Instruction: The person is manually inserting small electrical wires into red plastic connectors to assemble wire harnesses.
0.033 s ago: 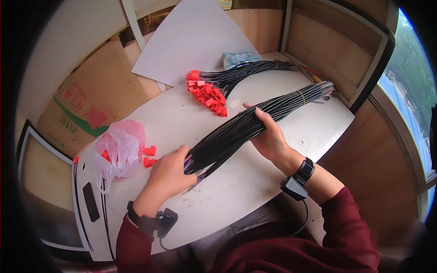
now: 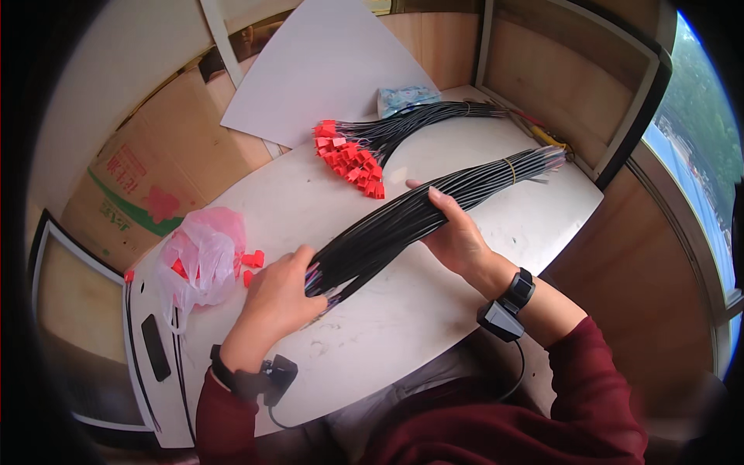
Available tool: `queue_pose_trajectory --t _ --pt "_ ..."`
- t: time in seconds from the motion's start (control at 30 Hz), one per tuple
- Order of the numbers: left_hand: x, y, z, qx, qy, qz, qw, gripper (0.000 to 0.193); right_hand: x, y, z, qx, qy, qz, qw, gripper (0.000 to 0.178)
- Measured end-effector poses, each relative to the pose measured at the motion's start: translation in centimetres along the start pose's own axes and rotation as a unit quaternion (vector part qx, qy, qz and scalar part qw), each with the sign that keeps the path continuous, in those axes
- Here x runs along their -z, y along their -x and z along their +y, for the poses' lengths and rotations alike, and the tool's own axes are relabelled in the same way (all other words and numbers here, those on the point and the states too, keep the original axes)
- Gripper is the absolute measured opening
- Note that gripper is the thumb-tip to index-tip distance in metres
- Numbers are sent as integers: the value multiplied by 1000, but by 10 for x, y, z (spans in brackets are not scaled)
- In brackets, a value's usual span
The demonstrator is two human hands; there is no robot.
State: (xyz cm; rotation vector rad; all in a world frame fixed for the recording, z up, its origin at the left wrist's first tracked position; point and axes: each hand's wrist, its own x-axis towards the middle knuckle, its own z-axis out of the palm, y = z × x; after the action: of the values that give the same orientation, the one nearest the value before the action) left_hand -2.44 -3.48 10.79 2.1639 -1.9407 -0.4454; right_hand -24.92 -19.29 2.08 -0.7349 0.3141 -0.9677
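Left hand (image 2: 275, 296) and right hand (image 2: 459, 234) hold black wires (image 2: 373, 235); I guess they're bendy, heavy, best held mid-bunch.

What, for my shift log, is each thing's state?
Held black cable bundle: tied near right end
Left hand: closed around its left end
Right hand: cupped beneath it, thumb on top
Farther black cable bundle: tied, red connectors on left end
Pink plastic bag: crumpled, red showing through
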Motion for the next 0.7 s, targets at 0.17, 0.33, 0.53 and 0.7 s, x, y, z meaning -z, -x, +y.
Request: queue_pose_trajectory --t 0.17,0.33,0.53,0.7 --pt "3 -2 -6 -26 -137 103 985 40 6 -2 1 -141 26 -31 989 36" --pt "-57 2 -16 -27 -154 52 986 43 30 12 -7 -362 73 -51 928 28" --pt "-46 11 -9 -25 -125 27 991 60 14 37 -67 -204 474 -229 825 24" --pt "-42 9 -14 -32 -77 30 996 58 25 4 -82 182 735 -96 646 19"
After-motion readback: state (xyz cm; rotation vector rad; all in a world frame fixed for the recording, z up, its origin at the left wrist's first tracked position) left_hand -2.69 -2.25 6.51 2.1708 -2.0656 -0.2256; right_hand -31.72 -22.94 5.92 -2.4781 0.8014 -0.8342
